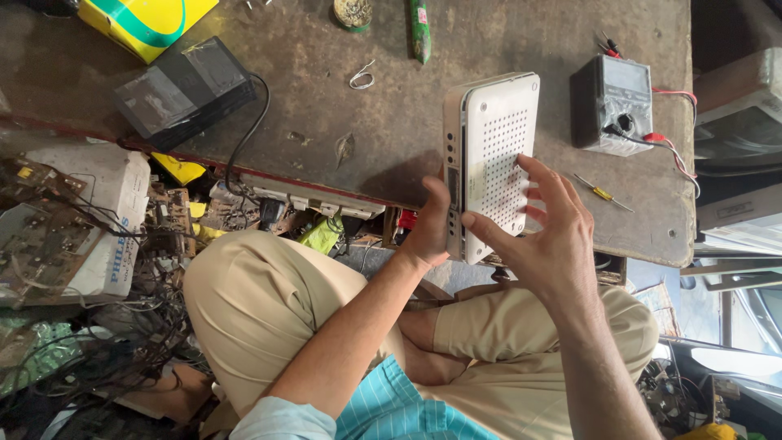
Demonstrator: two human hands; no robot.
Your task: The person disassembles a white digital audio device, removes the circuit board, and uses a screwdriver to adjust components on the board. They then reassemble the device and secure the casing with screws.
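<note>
Over the near edge of the desk (342,138), a white box-shaped device (497,155) with a perforated face stands tilted on its end, part resting on the worn brown top and part overhanging the person's lap. The left hand (429,232) wraps the lower left side, thumb up along the edge with the small ports, so its fingers are closed on the casing. The right hand (546,232) lies against the perforated face with its fingers (544,181) spread wide, pressing rather than gripping.

To the right on the desk sits a grey analogue meter (612,104) with red and black leads, and a small yellow-handled screwdriver (601,193) lies just beside the right hand. Farther left are a black box (181,90) with a cable, a yellow packet (147,20), a green stick-like object (419,28) and a loop of wire (362,77). Circuit boards (41,236) and tangled wires crowd the floor at the left, next to the khaki-trousered knees.

As I judge it, the main risk is a slip: the device balances on an edge at the desk's lip, held firmly by one hand only, so a loosened grip could drop it onto the lap or into the clutter. A sweep of the right hand could also knock the screwdriver off, or snag the meter leads.
</note>
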